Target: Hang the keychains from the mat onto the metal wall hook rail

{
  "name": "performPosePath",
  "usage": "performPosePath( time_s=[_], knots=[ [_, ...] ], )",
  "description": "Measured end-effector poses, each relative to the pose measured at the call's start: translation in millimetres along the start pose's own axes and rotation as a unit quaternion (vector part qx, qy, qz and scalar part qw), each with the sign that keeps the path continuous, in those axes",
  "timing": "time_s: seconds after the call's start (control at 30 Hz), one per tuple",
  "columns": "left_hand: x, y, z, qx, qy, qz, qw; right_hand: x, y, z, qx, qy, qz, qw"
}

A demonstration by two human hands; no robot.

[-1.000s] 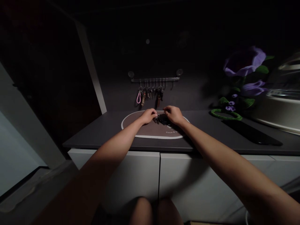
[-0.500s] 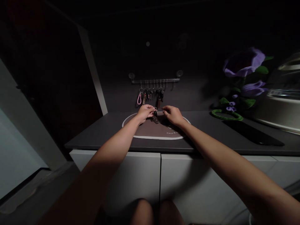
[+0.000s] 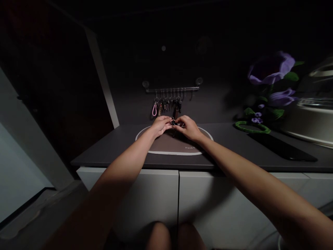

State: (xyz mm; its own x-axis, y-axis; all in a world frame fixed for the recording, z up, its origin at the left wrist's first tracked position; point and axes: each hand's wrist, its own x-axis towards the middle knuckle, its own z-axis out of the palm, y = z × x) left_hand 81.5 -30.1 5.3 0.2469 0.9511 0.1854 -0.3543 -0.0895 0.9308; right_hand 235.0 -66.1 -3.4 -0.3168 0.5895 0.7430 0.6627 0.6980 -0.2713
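Note:
A small bunch of keys on a ring is held between my two hands, above the brown mat with a pale rim. My left hand pinches the ring from the left. From the right, my right hand has thumb and fingers closed on the dark keys; its fingers partly hide them. Behind the hands, a clear rail on the wall carries hooks with several hanging key sets, among them a pink loop strap and a brown fob.
The dark countertop ends at a front edge above white cabinet doors. To the right lie a black phone-like slab and a green ring base with purple knitted flowers. A large pale domed appliance stands beyond.
My right hand has moved left and taken hold of the keys, which hung from my left hand before. The left hand stays almost in place.

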Motion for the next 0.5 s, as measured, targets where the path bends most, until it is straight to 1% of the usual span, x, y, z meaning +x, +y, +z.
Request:
performPosePath(
  time_s=[0.17,0.3,0.5],
  knots=[
    [-0.6,-1.4,1.7,0.005,-0.013,-0.007,1.0,0.7,4.7,5.5,-0.004,-0.004,-0.015,1.0],
    [-2.0,-1.1,2.2,0.008,-0.029,-0.018,0.999,1.1,9.1,6.8,-0.014,0.002,-0.015,1.0],
    [0.2,-2.8,-0.2,-0.015,-0.02,-0.015,1.0,1.1,9.9,4.0,-0.018,0.009,-0.008,1.0]
  ],
)
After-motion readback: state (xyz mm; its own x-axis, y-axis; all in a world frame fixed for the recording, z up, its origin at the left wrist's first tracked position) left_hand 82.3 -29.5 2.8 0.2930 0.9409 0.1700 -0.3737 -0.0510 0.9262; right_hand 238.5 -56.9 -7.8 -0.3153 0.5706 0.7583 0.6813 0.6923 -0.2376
